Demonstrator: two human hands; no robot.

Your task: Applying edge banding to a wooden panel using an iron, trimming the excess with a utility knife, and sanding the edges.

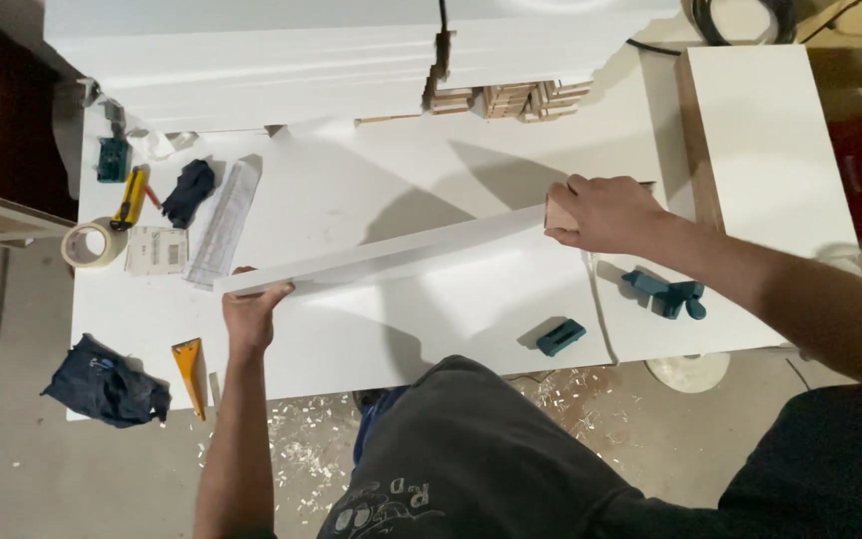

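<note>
A long narrow white board (401, 252) stands on edge across the white worktable (371, 339), running from lower left to upper right. My left hand (251, 311) grips its left end from below. My right hand (601, 212) is closed over its right end, where a bare wooden end face (557, 213) shows. Both arms reach out over the table from the near side.
At the table's left lie a tape roll (92, 244), a yellow utility knife (131, 197), a dark cloth (190, 192), a clear ruler (222, 222) and a paper sheet (156, 250). An orange triangular tool (192, 372), a dark rag (107, 382) and teal tools (561, 336) (668, 292) lie near the front. White panels (251, 70) are stacked behind.
</note>
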